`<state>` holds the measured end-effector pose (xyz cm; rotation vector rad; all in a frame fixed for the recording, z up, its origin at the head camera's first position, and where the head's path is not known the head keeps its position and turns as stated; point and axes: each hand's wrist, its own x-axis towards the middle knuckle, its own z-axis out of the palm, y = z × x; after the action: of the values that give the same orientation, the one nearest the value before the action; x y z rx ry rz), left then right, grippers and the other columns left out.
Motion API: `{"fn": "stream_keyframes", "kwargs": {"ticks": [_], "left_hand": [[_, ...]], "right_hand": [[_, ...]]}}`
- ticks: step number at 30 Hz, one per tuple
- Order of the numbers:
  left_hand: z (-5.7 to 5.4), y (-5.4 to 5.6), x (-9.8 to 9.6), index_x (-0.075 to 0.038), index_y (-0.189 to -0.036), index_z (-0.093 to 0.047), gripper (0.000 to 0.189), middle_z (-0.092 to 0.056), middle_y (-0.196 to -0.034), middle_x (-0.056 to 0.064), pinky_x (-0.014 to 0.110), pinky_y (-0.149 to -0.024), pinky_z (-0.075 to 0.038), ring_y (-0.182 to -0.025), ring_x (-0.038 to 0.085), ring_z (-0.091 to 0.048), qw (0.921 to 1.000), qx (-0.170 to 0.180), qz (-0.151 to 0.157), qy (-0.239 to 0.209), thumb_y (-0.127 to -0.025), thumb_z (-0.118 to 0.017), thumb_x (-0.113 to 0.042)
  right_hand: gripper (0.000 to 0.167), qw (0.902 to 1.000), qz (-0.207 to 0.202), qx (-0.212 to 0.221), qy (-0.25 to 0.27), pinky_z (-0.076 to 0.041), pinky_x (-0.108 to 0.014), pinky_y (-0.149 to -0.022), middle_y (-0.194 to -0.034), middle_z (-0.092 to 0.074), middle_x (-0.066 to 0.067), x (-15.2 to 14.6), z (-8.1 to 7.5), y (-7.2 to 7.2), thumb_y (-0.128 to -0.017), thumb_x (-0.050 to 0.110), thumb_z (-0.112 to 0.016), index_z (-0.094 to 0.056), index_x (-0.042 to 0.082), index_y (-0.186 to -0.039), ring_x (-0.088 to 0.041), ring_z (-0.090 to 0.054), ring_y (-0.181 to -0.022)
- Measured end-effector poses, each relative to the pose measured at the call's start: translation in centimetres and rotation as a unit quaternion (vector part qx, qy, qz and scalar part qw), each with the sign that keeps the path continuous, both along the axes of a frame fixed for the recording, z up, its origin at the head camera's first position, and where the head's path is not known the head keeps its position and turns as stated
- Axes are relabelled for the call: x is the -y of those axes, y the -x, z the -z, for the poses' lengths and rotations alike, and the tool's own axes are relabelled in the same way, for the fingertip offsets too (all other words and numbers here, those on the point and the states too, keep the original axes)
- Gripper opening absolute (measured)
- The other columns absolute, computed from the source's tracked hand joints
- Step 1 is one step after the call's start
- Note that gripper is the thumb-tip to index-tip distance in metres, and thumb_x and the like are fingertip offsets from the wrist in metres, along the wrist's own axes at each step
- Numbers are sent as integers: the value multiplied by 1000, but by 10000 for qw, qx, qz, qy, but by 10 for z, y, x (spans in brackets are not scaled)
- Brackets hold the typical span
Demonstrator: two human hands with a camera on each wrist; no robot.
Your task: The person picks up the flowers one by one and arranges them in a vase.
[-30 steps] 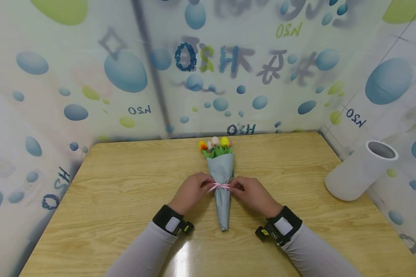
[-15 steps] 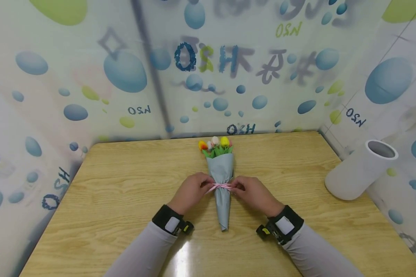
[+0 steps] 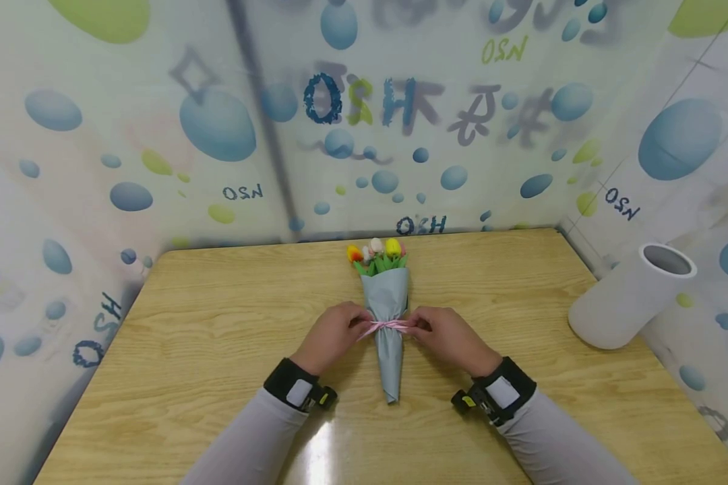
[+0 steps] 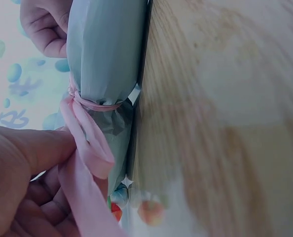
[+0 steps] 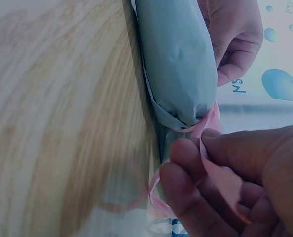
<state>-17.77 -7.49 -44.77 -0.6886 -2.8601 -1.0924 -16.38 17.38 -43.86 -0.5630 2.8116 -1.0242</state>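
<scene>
A bouquet of tulips [image 3: 391, 248] in grey-blue wrapping paper [image 3: 387, 289] lies on the wooden table, blossoms toward the back edge. Pink ribbon [image 3: 389, 325] is tied round its narrow waist. On the left side, my left hand [image 3: 336, 335] pinches the ribbon between thumb and fingers; the left wrist view shows a loop of ribbon [image 4: 90, 143] at the fingertips. Opposite it, my right hand [image 3: 451, 337] pinches the other side of the ribbon. In the right wrist view a ribbon tail [image 5: 224, 185] hangs past the thumb and a curved stretch shows below the fingers.
A white cylindrical vase [image 3: 619, 306] leans at the right side of the table [image 3: 230, 316], its mouth tilted up and right. Behind the table hangs a curtain [image 3: 364, 168] printed with blue and green drops.
My right hand and wrist have shifted slightly right, and a little more ribbon shows between the paper and those fingers. My left hand keeps its pinch; the bouquet lies where it was.
</scene>
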Motion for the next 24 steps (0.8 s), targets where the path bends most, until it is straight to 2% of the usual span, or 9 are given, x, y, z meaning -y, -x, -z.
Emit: {"fn": "stream_keyframes", "kwargs": {"ticks": [7, 16, 24], "left_hand": [[-3, -1, 2, -13, -99, -79, 7, -75, -98, -1, 33, -85, -57, -92, 12, -68, 9999, 105, -73, -2, -98, -73, -14], [-5, 1, 5, -11, -100, -79, 7, -76, -100, 3, 39, -88, -59, -97, 18, -71, 9998, -32, -149, 99, -97, -73, -11], [0, 3, 10, -12, -99, -79, 6, -75, -97, 2, 37, -87, -59, -94, 18, -71, 9995, -241, -89, 190, -96, -74, -11]], "right_hand": [[4, 9995, 93, 235, -210, -48, -23, -64, -82, -67, 7, -2, -1, 2, -100, 17, -71, -73, 14, -98, -8, -56, -72], [4, 9985, 26, 320, -448, -46, -23, -62, -80, -65, 6, -7, -6, 3, -99, 14, -71, -72, 14, -96, -9, -54, -70], [4, 9974, -37, 422, -587, -46, -24, -61, -80, -65, 5, -11, -10, 5, -99, 14, -70, -71, 13, -95, -10, -55, -69]]}}
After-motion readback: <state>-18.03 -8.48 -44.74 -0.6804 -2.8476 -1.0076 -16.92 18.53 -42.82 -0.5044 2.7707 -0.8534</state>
